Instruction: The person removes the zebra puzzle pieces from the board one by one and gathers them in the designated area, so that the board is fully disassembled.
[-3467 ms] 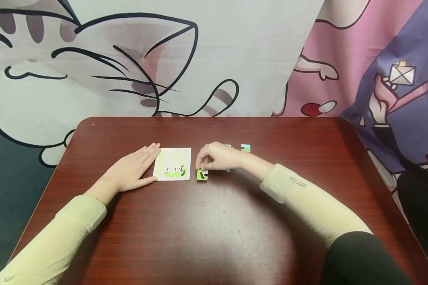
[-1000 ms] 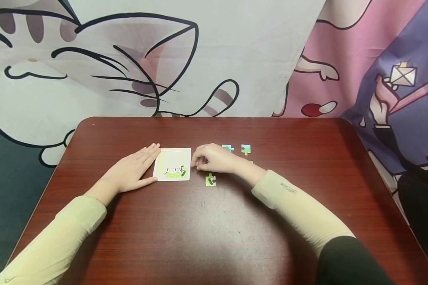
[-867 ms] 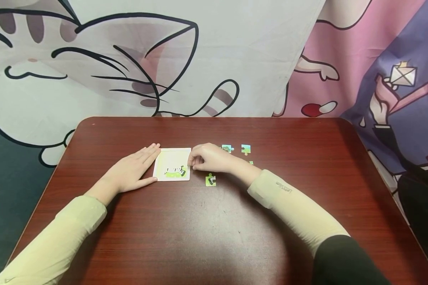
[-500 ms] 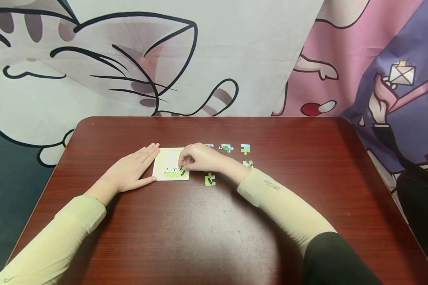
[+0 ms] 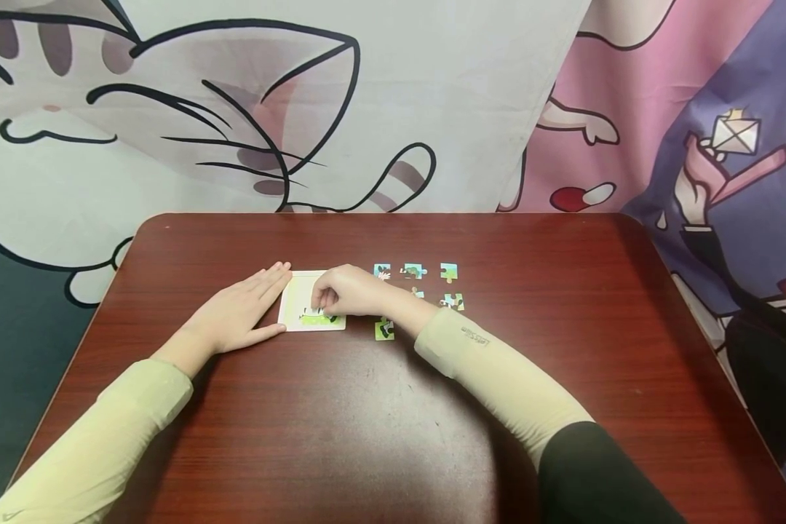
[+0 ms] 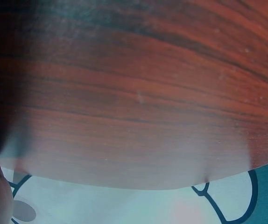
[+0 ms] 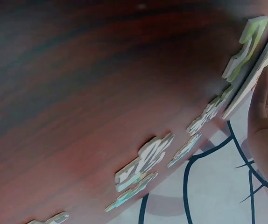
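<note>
My left hand (image 5: 244,307) lies flat with straight fingers, its fingertips and thumb at the left edge of a square white puzzle board (image 5: 293,295). Printed or fitted green and black shapes show along the board's lower part. Over the board is my right hand (image 5: 350,290), its thumb and fingers pinched together. A pale sliver at the fingertips looks like a puzzle piece, mostly hidden. Just right of the board, partly under the right forearm, lies a green puzzle piece (image 5: 384,331). In the right wrist view, the right hand (image 7: 264,121) is at the board's edge (image 7: 250,81).
Several jigsaw pieces lie spread right of the board, among them a blue-and-white one (image 5: 382,270), a blue-green one (image 5: 414,271), one at the far right (image 5: 448,272) and one below it (image 5: 453,300). The table's (image 5: 393,429) back edge meets a printed cloth (image 5: 458,109).
My right hand has moved left from the loose pieces onto the board, uncovering more of them. The green piece shifted slightly right and toward me earlier. My left hand keeps its place.
</note>
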Available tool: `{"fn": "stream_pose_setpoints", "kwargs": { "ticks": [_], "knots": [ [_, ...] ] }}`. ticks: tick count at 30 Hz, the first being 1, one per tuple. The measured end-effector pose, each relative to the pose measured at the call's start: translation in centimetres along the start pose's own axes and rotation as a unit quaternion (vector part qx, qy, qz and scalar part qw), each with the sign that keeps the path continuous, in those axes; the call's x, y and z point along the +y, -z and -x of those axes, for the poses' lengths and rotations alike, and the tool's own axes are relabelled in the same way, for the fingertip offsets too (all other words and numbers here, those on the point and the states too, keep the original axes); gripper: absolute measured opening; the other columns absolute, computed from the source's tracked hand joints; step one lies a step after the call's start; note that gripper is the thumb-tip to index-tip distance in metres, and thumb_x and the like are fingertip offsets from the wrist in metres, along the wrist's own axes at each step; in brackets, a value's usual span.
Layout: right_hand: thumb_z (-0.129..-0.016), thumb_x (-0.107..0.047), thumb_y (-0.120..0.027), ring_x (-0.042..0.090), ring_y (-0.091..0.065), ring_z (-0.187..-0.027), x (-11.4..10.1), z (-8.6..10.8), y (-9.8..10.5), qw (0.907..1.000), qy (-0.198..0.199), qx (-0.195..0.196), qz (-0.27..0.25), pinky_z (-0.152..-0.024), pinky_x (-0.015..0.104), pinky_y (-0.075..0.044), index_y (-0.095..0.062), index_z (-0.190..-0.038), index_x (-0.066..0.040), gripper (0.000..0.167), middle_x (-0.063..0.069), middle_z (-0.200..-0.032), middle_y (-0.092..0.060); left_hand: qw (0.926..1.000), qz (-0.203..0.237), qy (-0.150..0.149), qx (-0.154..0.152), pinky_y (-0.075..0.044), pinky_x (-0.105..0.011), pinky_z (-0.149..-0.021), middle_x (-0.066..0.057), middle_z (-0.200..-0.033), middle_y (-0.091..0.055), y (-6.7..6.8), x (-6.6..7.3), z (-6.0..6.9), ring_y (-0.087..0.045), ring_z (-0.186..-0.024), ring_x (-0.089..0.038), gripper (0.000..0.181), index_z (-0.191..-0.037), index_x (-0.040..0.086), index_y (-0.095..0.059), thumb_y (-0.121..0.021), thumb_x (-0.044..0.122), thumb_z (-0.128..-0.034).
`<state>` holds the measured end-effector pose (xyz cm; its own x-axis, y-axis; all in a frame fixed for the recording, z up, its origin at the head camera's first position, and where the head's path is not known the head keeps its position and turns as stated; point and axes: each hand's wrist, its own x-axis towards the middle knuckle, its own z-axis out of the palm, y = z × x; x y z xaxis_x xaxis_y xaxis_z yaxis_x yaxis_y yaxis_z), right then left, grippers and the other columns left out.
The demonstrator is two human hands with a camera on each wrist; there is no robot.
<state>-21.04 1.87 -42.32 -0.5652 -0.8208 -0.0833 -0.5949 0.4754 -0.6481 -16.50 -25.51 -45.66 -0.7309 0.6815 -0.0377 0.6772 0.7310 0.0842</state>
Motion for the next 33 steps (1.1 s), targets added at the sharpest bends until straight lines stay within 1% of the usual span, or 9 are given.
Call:
{"fn": "stream_pose_setpoints", "kwargs": {
  "ticks": [5, 11, 19, 22, 26, 33],
  "knots": [
    [-0.091, -0.003, -0.08, 0.008, -0.069, -0.084, -0.4, -0.5, -0.1, 0.9999, -0.012, -0.006, -0.006, -0.078, 0.011, -0.053, -0.079, -0.1, -0.006, 0.009, 0.005, -0.092, -0.077, 1.0, -0.001, -0.002, 0.003, -0.019, -0.039, -0.137, -0.023, -0.174, -0.027, 0.0, 0.0, 0.0, -0.031, -0.161, -0.04, 0.09, -0.165, -0.005, -0.027, -0.066, 0.046, -0.1014],
    [-0.089, -0.004, -0.084, 0.01, -0.069, -0.086, -0.8, -1.1, -0.3, 0.9994, -0.026, -0.022, -0.002, -0.078, 0.012, -0.054, -0.078, -0.101, -0.006, 0.013, 0.006, -0.094, -0.077, 0.9999, -0.002, -0.006, 0.009, -0.021, -0.04, -0.137, -0.024, -0.173, -0.028, 0.0, 0.0, 0.0, -0.031, -0.161, -0.041, 0.09, -0.164, -0.006, -0.028, -0.066, 0.046, -0.101],
    [-0.087, -0.005, -0.086, 0.011, -0.069, -0.09, -0.4, -1.5, -0.6, 0.999, -0.025, -0.035, 0.006, -0.08, 0.01, -0.052, -0.077, -0.104, -0.005, 0.02, 0.006, -0.1, -0.077, 0.9998, 0.0, -0.012, 0.017, -0.022, -0.042, -0.136, -0.025, -0.172, -0.03, -0.2, -0.1, 0.0, -0.033, -0.16, -0.041, 0.09, -0.164, -0.007, -0.029, -0.068, 0.045, -0.1],
    [-0.087, -0.006, -0.087, 0.011, -0.068, -0.091, -0.3, -1.5, -0.7, 0.9989, -0.029, -0.037, 0.004, -0.081, 0.011, -0.052, -0.077, -0.105, -0.005, 0.021, 0.006, -0.1, -0.076, 0.9998, 0.0, -0.011, 0.016, -0.024, -0.045, -0.136, -0.025, -0.173, -0.03, -0.2, -0.1, -0.1, -0.032, -0.16, -0.041, 0.09, -0.164, -0.007, -0.029, -0.067, 0.045, -0.1001],
    [-0.088, -0.007, -0.087, 0.011, -0.067, -0.092, -0.3, -1.5, -0.6, 0.9985, -0.034, -0.043, 0.004, -0.082, 0.012, -0.052, -0.077, -0.108, -0.005, 0.022, 0.006, -0.1, -0.076, 0.9999, 0.0, -0.009, 0.012, -0.024, -0.044, -0.136, -0.024, -0.173, -0.029, -0.2, -0.1, -0.1, -0.031, -0.161, -0.041, 0.09, -0.164, -0.006, -0.029, -0.067, 0.045, -0.1004],
    [-0.088, -0.008, -0.087, 0.01, -0.066, -0.091, -0.2, -1.6, -0.8, 0.9983, -0.038, -0.044, 0.01, -0.08, 0.012, -0.051, -0.077, -0.109, -0.005, 0.022, 0.006, -0.1, -0.076, 1.0, -0.001, -0.004, 0.005, -0.028, -0.047, -0.134, -0.024, -0.174, -0.028, -0.1, -0.1, 0.1, -0.031, -0.161, -0.04, 0.09, -0.165, -0.005, -0.028, -0.066, 0.045, -0.101]
  ]
}}
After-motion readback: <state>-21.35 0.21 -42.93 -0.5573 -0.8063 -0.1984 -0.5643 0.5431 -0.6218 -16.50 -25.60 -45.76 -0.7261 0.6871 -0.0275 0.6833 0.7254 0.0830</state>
